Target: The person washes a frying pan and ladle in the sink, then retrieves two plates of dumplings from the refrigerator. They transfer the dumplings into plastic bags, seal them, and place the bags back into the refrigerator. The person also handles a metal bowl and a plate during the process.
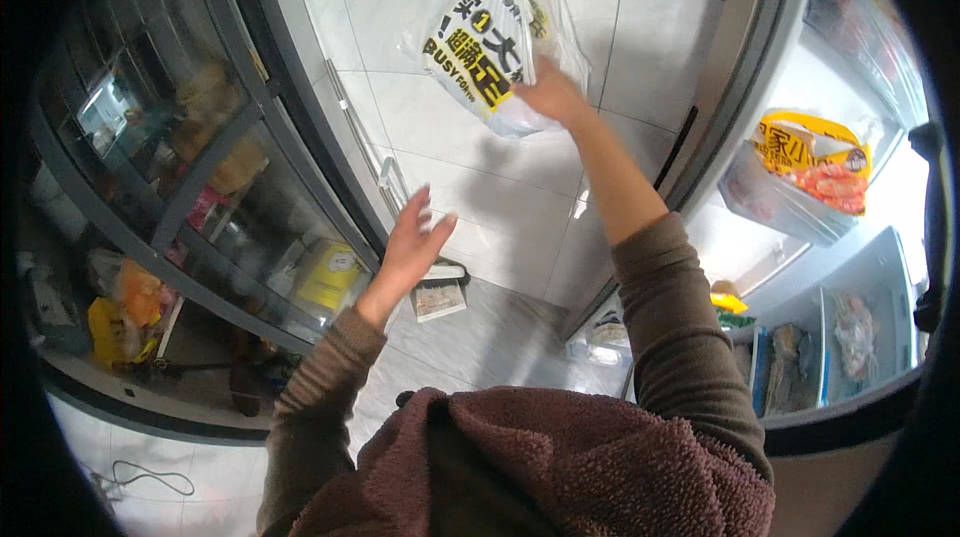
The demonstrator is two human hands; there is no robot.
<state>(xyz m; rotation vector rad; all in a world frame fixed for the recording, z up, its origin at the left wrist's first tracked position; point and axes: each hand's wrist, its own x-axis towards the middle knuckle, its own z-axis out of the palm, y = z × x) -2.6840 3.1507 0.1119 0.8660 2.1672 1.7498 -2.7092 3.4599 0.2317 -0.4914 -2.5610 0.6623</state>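
Observation:
A white plastic carrier bag (480, 34) with black and yellow printing hangs against the white tiled wall at the top middle. My right hand (553, 93) reaches up to the bag's lower right side, with the thumb over its front. Motion blurs those fingers, and some are hidden, so whether they grip the bag is unclear. Lower and to the left, my left hand (412, 244) is in the air with thumb and fingers apart, holding nothing. It is nearest to the edge of a dark-framed glass door (255, 124).
On the right stands an open refrigerator, with a yellow food package (814, 162) in a clear bin (784, 203) and bagged food (855, 334) in a lower drawer (892, 274). A dustpan (439, 301) rests on the floor. Through the left glass, a yellow box (326, 274) shows.

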